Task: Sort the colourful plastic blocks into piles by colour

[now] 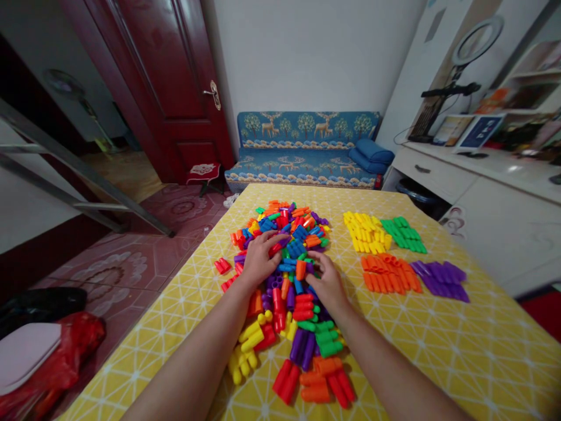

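Note:
A mixed heap of plastic bullet-shaped building blocks (pixel 277 295) in red, blue, green, orange, purple and yellow covers the middle of the table. My left hand (pixel 259 260) reaches into its left side, the thumb and fingers closed around a red block (pixel 275 250). A purple block (pixel 284 240) lies at those fingertips. On the heap's right side, my right hand (pixel 328 282) has its thumb and curved fingers around a purple block (pixel 310 268), partly hidden by them. An orange block (pixel 300 269) stands right beside it.
Sorted groups lie at the right: yellow blocks (pixel 366 232), green blocks (pixel 403 234), orange blocks (pixel 390 273) and purple blocks (pixel 440 279). A yellow patterned cloth (pixel 175 351) covers the table. Beyond stand a blue sofa (pixel 302 161) and a white cabinet (pixel 504 193).

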Available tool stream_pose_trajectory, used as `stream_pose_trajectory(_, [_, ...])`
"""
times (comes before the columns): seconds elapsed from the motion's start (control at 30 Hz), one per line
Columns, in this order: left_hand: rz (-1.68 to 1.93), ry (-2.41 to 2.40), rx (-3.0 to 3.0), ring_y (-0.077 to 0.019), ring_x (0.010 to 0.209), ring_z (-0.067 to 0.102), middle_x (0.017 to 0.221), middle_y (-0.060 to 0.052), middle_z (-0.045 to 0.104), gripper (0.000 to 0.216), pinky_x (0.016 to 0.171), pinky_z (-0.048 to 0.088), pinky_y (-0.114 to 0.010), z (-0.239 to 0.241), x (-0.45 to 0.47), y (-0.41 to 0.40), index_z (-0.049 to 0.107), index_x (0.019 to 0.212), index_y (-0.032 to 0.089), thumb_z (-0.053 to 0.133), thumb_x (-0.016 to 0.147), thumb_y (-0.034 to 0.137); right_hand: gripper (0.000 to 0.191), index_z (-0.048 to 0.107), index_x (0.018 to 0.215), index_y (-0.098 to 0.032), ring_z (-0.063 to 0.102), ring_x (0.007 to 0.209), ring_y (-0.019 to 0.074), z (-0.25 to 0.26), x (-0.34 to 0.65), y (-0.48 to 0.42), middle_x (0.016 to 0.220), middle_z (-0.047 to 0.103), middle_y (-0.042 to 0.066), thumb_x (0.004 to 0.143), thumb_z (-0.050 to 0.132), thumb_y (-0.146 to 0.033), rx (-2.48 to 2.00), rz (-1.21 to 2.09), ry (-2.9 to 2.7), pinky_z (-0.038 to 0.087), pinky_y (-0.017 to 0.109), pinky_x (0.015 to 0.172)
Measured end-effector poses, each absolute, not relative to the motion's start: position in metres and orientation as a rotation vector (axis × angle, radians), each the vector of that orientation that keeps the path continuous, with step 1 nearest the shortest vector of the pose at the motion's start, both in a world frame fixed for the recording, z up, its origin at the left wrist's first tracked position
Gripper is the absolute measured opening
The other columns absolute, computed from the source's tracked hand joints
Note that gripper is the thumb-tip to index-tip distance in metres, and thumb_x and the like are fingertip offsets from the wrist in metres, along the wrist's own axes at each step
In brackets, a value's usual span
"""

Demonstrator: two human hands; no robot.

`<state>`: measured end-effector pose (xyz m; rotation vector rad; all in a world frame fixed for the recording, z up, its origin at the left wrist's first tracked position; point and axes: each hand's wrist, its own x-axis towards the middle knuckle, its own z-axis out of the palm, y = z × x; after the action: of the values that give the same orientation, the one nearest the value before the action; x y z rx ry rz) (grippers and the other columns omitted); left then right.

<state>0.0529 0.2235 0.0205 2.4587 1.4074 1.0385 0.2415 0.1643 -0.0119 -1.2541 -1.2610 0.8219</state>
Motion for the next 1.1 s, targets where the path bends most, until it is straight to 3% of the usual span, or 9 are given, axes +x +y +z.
stream_pose_trajectory(0.2, [1.321,1.236,2.324,-0.0206,0.099,0.063,0.106,-0.006,0.067,0.024,0.090,0.050,-0.037,0.017,0.054,0.228,0.069,0.107,0.024,0.060,0.085,0.021,0.039,0.061,0.111,-0.019,0.066,0.088,0.0203,-0.003,0.241,0.158,0.102,0.069,0.007,0.072,0.061,-0.028,-1.249,0.868,-1.294,0.055,0.036,0.079])
stream_pose_trajectory(0.3, [1.521,1.187,2.244,-0.0195,0.099,0.064,0.103,-0.005,0.069,0.018,0.091,0.049,-0.035,0.018,0.055,0.226,0.069,0.100,0.022,0.056,0.089,0.019,0.038,0.062,0.115,-0.021,0.065,0.099,0.0217,-0.002,0.242,0.157,0.112,0.067,0.008,0.078,0.057,-0.025,-1.231,0.746,-1.322,0.054,0.038,0.086])
stream_pose_trajectory(0.4, [1.665,1.213,2.163,-0.0196,0.097,0.064,0.098,-0.004,0.070,0.021,0.091,0.046,-0.036,0.023,0.057,0.222,0.065,0.106,0.021,0.052,0.090,0.018,0.041,0.063,0.119,-0.023,0.056,0.118,0.0224,0.001,0.245,0.156,0.127,0.061,0.008,0.080,0.053,-0.018,-1.189,0.561,-1.399,0.046,0.042,0.102])
stream_pose_trajectory(0.5, [1.604,1.109,2.261,-0.0189,0.092,0.065,0.092,-0.004,0.072,0.021,0.087,0.045,-0.035,0.027,0.061,0.215,0.066,0.103,0.021,0.050,0.090,0.016,0.044,0.063,0.121,-0.025,0.051,0.125,0.0203,0.005,0.246,0.155,0.130,0.059,0.006,0.081,0.049,-0.013,-1.149,0.470,-1.487,0.037,0.041,0.111])
stream_pose_trajectory(0.67, [1.368,1.033,2.481,-0.0170,0.075,0.064,0.078,-0.002,0.071,0.028,0.084,0.042,-0.037,0.035,0.067,0.206,0.069,0.091,0.021,0.045,0.083,0.010,0.037,0.067,0.114,-0.024,0.059,0.111,0.0200,0.006,0.245,0.154,0.116,0.066,0.005,0.083,0.049,-0.015,-1.175,0.525,-1.496,0.045,0.040,0.101])
stream_pose_trajectory(0.8, [1.284,1.199,2.528,-0.0183,0.068,0.063,0.071,-0.002,0.070,0.020,0.080,0.041,-0.039,0.040,0.067,0.202,0.070,0.089,0.019,0.051,0.083,0.019,0.033,0.068,0.111,-0.023,0.061,0.108,0.0224,0.003,0.245,0.155,0.113,0.068,0.006,0.081,0.055,-0.021,-1.248,0.562,-1.455,0.047,0.041,0.098])
stream_pose_trajectory(0.93, [1.032,1.121,2.664,-0.0227,0.081,0.065,0.086,-0.006,0.071,0.027,0.079,0.043,-0.039,0.042,0.066,0.202,0.069,0.105,0.021,0.058,0.082,0.029,0.041,0.065,0.119,-0.024,0.058,0.116,0.0230,0.000,0.246,0.158,0.122,0.065,0.006,0.079,0.057,-0.022,-1.233,0.600,-1.466,0.044,0.042,0.103])
stream_pose_trajectory(1.0, [0.988,1.078,2.685,-0.0247,0.091,0.065,0.100,-0.008,0.070,0.034,0.081,0.044,-0.039,0.042,0.066,0.202,0.066,0.114,0.022,0.060,0.082,0.032,0.044,0.063,0.123,-0.025,0.056,0.119,0.0219,-0.001,0.246,0.159,0.126,0.063,0.005,0.079,0.056,-0.020,-1.199,0.622,-1.487,0.042,0.042,0.106])
stream_pose_trajectory(1.1, [0.999,1.015,2.649,-0.0242,0.094,0.065,0.104,-0.007,0.070,0.035,0.085,0.045,-0.039,0.041,0.067,0.202,0.065,0.117,0.024,0.061,0.083,0.032,0.042,0.063,0.122,-0.026,0.055,0.120,0.0207,-0.001,0.246,0.158,0.126,0.063,0.004,0.081,0.056,-0.019,-1.148,0.616,-1.490,0.041,0.041,0.107])
